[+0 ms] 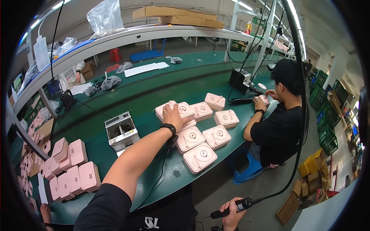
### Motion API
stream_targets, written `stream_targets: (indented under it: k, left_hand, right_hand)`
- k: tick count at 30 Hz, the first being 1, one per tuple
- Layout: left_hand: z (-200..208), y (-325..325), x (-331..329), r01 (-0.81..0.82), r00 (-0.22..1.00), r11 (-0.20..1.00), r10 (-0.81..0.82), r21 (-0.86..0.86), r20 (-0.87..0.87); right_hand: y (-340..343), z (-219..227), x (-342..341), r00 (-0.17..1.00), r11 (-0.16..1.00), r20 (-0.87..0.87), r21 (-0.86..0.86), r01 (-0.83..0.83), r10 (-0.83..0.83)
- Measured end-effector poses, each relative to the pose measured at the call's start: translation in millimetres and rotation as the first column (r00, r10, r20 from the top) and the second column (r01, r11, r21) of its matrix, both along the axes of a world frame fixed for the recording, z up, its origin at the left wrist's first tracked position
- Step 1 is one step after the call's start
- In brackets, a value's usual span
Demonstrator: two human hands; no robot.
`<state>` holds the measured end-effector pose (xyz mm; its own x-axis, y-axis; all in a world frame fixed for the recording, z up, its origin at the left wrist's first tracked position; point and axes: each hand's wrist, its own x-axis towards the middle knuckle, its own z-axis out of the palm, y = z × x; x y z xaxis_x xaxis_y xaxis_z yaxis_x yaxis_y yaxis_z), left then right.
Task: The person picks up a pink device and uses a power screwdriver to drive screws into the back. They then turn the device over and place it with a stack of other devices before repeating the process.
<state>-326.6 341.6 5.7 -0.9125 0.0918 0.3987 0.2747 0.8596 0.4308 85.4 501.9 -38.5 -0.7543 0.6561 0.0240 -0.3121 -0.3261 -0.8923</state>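
Note:
My left hand (172,116) reaches forward over the table and grips a pink turntable-shaped unit (162,109) at the far left of a group. Its fingers are curled over the unit's top, and the fingertips are partly hidden. Beside it lie several more pink turntable-shaped units (200,155), each with a round disc and a small arm on top. Low in the view, my right hand (232,215) is wrapped round a black electric screwdriver (242,204), whose bit points left and whose cable rises to the right.
A screw feeder (121,131) stands left of my left forearm. Pink housings (73,179) are grouped at the left of the green table (162,190). A co-worker (283,115) sits at the right, handling a pink unit. Another person's hand (45,212) shows at lower left.

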Motion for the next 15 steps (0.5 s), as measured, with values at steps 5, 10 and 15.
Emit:
stream_targets:
  k: [5, 10, 15]
  left_hand:
    - [9, -18, 3, 0.001, 0.999, 0.997, 0.003, -0.078, 0.045]
    - [15, -31, 17, 0.095, 0.995, 0.993, -0.092, -0.076, 0.039]
    - [16, -47, 123, 0.394, 0.919, 0.85, -0.368, 0.349, -0.139]
  right_hand:
    - [-14, 2, -20, 0.994, 0.994, -0.015, 0.01, -0.105, 0.105]
    - [-29, 16, -31, 0.969, 0.966, 0.009, 0.071, -0.247, 0.248]
    - [-45, 27, -44, 0.917, 0.917, -0.008, 0.014, -0.398, 0.398]
